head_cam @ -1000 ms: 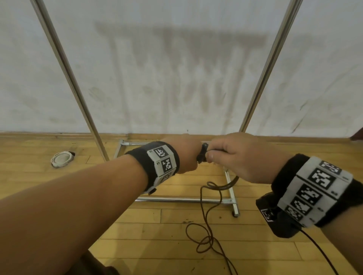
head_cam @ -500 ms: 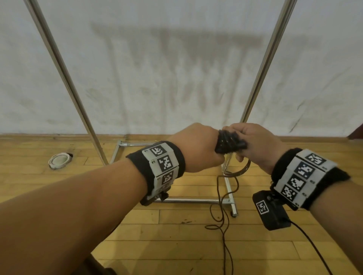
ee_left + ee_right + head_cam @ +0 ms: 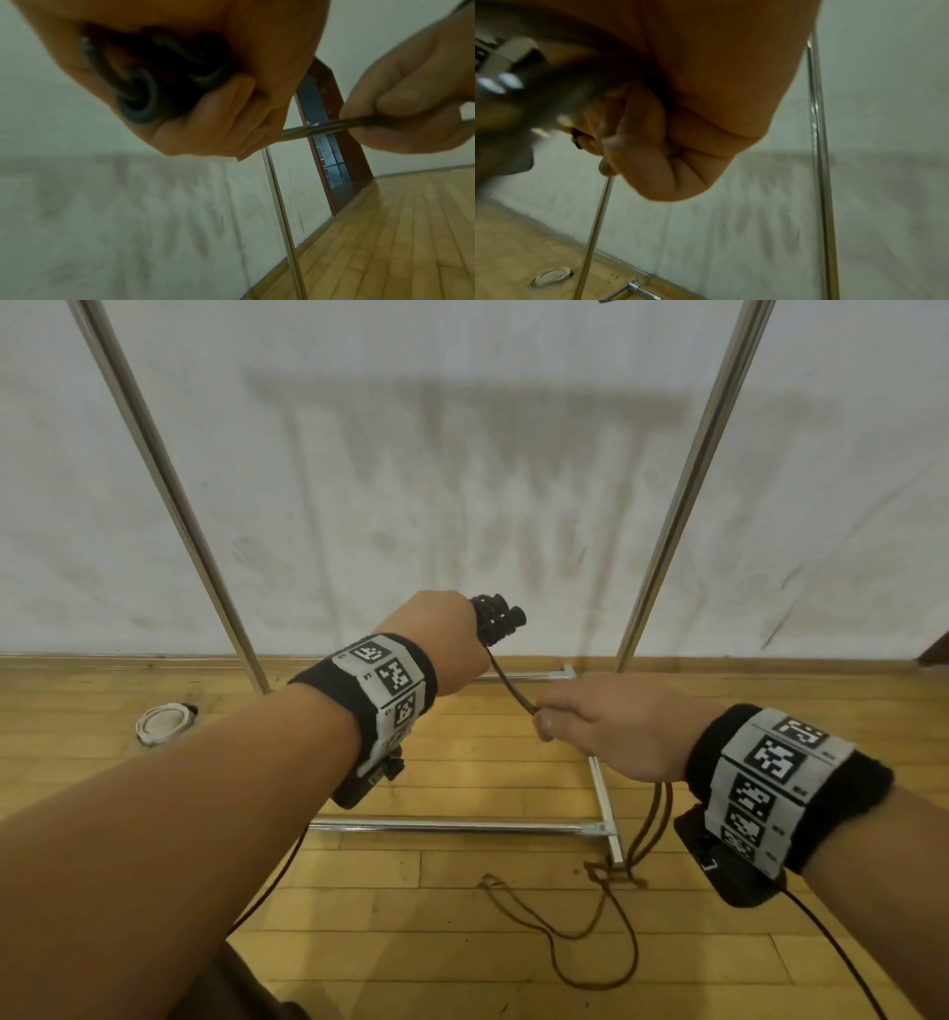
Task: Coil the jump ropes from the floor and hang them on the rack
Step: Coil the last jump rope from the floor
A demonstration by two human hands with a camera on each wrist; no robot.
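My left hand [image 3: 452, 642] grips the two black ribbed handles [image 3: 495, 618] of a jump rope, held together at chest height in front of the rack. In the left wrist view the handle ends [image 3: 144, 101] show inside the curled fingers. The brown rope [image 3: 511, 688] runs taut from the handles down to my right hand [image 3: 590, 729], which pinches it between thumb and fingers, as the left wrist view shows at the rope [image 3: 321, 127]. Below the right hand the rope hangs to the floor and lies in loose loops [image 3: 590, 932].
The metal rack has two slanted uprights [image 3: 169, 485] [image 3: 683, 495] and a base frame [image 3: 462, 825] on the wooden floor, in front of a white wall. A white round object [image 3: 163, 721] lies on the floor at the left. Black camera cables trail from both wrists.
My hands have drawn apart: the left rose with both handles, the right slid down and to the right along the rope, pulling it taut. More rope has lifted off the floor.
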